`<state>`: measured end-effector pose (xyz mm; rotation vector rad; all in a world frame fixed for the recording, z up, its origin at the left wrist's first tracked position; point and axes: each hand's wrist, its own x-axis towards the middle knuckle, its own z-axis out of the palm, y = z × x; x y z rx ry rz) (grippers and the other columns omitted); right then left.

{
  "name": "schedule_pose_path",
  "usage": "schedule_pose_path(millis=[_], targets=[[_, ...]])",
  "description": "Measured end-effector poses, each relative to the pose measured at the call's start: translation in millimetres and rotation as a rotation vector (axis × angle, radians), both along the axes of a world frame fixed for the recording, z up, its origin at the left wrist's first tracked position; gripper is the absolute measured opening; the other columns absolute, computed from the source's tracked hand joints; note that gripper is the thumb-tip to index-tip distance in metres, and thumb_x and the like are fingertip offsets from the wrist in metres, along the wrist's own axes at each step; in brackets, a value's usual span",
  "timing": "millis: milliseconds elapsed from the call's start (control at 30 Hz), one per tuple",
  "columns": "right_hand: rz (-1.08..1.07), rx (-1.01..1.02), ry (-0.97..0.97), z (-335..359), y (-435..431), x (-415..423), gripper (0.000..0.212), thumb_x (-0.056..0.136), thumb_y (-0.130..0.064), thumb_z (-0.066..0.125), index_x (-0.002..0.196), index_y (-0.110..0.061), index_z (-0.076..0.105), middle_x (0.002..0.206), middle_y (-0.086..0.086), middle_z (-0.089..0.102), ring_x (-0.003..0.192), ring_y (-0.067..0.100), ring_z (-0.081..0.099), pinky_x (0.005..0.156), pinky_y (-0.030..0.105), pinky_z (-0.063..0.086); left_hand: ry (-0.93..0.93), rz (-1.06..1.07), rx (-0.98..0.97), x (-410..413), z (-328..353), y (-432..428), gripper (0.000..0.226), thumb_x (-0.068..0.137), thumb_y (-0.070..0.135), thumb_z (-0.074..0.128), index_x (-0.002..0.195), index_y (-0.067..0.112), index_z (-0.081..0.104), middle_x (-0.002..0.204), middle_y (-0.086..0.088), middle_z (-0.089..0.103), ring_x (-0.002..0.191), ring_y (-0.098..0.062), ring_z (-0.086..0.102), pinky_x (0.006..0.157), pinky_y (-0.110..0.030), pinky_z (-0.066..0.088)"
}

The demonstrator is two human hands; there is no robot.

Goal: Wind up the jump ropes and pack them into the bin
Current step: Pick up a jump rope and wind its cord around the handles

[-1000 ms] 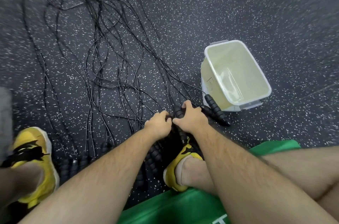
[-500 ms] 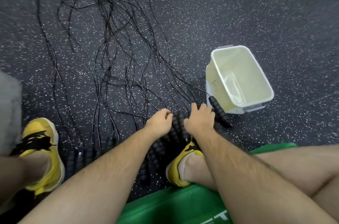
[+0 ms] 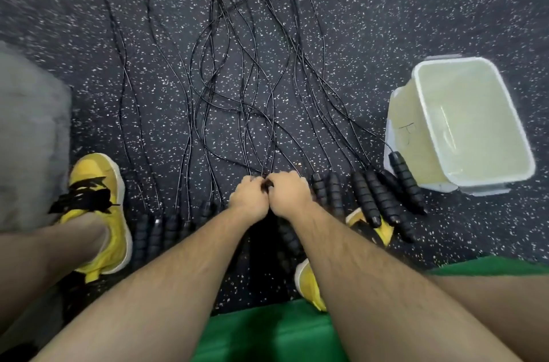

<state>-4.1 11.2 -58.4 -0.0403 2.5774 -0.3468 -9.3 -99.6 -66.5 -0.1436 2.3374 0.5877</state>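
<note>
- Now your left hand [image 3: 249, 198] and right hand [image 3: 289, 193] press together, both curled tight round one dark handle [image 3: 269, 183].
- Thin cords [image 3: 237, 79] trail away over the floor [image 3: 356, 20]; they look light, limp and tangle-prone, so take the ribbed handles [image 3: 371, 192].
- The bin [image 3: 401, 112] stands at your right, just beside them.

Black jump ropes [image 3: 234, 88] cross a dark floor [image 3: 371, 20] (speckled white); yellow shoes [image 3: 101, 213] with black laces, a pale yellowish bin [image 3: 421, 112].

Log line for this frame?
left hand: grips handles | right hand: grips handles | ropes: loose on floor | bin: empty
</note>
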Motion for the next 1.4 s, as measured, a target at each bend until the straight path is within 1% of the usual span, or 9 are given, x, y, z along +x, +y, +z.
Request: schedule_pose_path(millis=[233, 400, 533, 700, 800, 933, 1067, 1200, 1400], targets=[[-0.484, -0.195, -0.079, -9, -16, -21, 0.033, 0.102, -0.038, 0.039, 0.116, -0.018, 0.062, 0.118, 0.009, 0.068, 0.12, 0.032, 0.053, 0.1, 0.039, 0.039, -0.053, 0.619, 0.403, -18, -5, -3, 0.019, 0.096, 0.021, 0.058, 0.114, 0.018, 0.063, 0.096, 0.002, 0.072, 0.088, -0.015, 0.064, 0.08, -0.03, 0.051], [-0.823, -0.574, -0.1, 14, -22, -49, 0.026, 0.096, -0.043, 0.053, 0.095, -0.021, 0.067, 0.092, -0.005, 0.07, 0.081, 0.017, 0.063, 0.076, 0.028, 0.044, -0.072, 0.515, 0.435, -31, 20, 0, 0.03, 0.096, 0.022, 0.044, 0.08, 0.015, 0.068, 0.07, -0.001, 0.07, 0.062, -0.015, 0.063, 0.054, -0.021, 0.044], [-0.811, -0.634, -0.056, 29, -31, -56, 0.02, 0.093, -0.024, 0.055, 0.09, -0.017, 0.073, 0.081, -0.003, 0.072, 0.072, 0.018, 0.063, 0.072, 0.029, 0.051, -0.059, 0.687, 0.44, -33, 33, -8, 0.036, 0.094, 0.03, 0.047, 0.081, 0.009, 0.073, 0.067, -0.008, 0.071, 0.066, -0.026, 0.067, 0.063, -0.032, 0.051], [-0.8, -0.708, 0.008, 44, -40, -47, 0.032, 0.098, -0.039, 0.056, 0.075, -0.02, 0.067, 0.067, -0.009, 0.065, 0.061, 0.009, 0.058, 0.062, 0.025, 0.046, 0.04, 0.725, 0.291, -40, 47, -16, 0.05, 0.104, 0.035, 0.037, 0.101, 0.001, 0.073, 0.092, -0.011, 0.064, 0.088, -0.03, 0.058, 0.074, -0.03, 0.038], [-0.827, -0.752, 0.022, 53, -46, -45, 0.026, 0.095, -0.035, 0.061, 0.076, -0.018, 0.067, 0.065, -0.007, 0.066, 0.061, 0.012, 0.058, 0.066, 0.03, 0.052, 0.069, 0.797, 0.283, -43, 53, -21, 0.058, 0.105, 0.035, 0.027, 0.105, -0.003, 0.072, 0.103, -0.016, 0.071, 0.095, -0.036, 0.067, 0.081, -0.033, 0.05], [-0.759, -0.749, -0.009, 63, -46, -41, 0.027, 0.085, -0.028, 0.063, 0.061, -0.019, 0.057, 0.057, -0.01, 0.055, 0.059, 0.012, 0.049, 0.06, 0.029, 0.043, 0.047, 1.056, 0.53, -56, 51, -36, 0.052, 0.106, 0.046, 0.03, 0.097, 0.008, 0.064, 0.087, -0.012, 0.074, 0.061, -0.028, 0.069, 0.054, -0.036, 0.057], [-0.584, -0.696, -0.111, 61, -42, -35, 0.02, 0.076, -0.027, 0.065, 0.063, -0.012, 0.064, 0.055, -0.006, 0.05, 0.053, 0.011, 0.043, 0.054, 0.025, 0.034, -0.003, 1.029, 0.791, -71, 55, -46, 0.031, 0.106, 0.035, 0.046, 0.094, 0.013, 0.064, 0.086, -0.004, 0.07, 0.069, -0.018, 0.062, 0.054, -0.028, 0.045], [-0.597, -0.726, -0.21, 57, -43, -33, 0.025, 0.064, -0.033, 0.06, 0.066, -0.01, 0.071, 0.06, -0.002, 0.062, 0.059, 0.014, 0.053, 0.063, 0.028, 0.041, 0.056, 0.913, 0.805, -66, 58, -52, 0.026, 0.104, 0.011, 0.047, 0.094, 0.007, 0.07, 0.071, -0.002, 0.06, 0.054, -0.013, 0.049, 0.05, -0.024, 0.043], [-0.954, -0.865, -0.186, 54, -54, -64, 0.028, 0.096, -0.035, 0.053, 0.093, -0.013, 0.07, 0.075, -0.001, 0.071, 0.056, 0.009, 0.057, 0.054, 0.022, 0.042, -0.023, 0.745, 0.728, -44, 63, -49, 0.032, 0.091, 0.0, 0.05, 0.074, 0.016, 0.073, 0.06, 0.0, 0.06, 0.05, -0.014, 0.044, 0.047, -0.021, 0.029]])
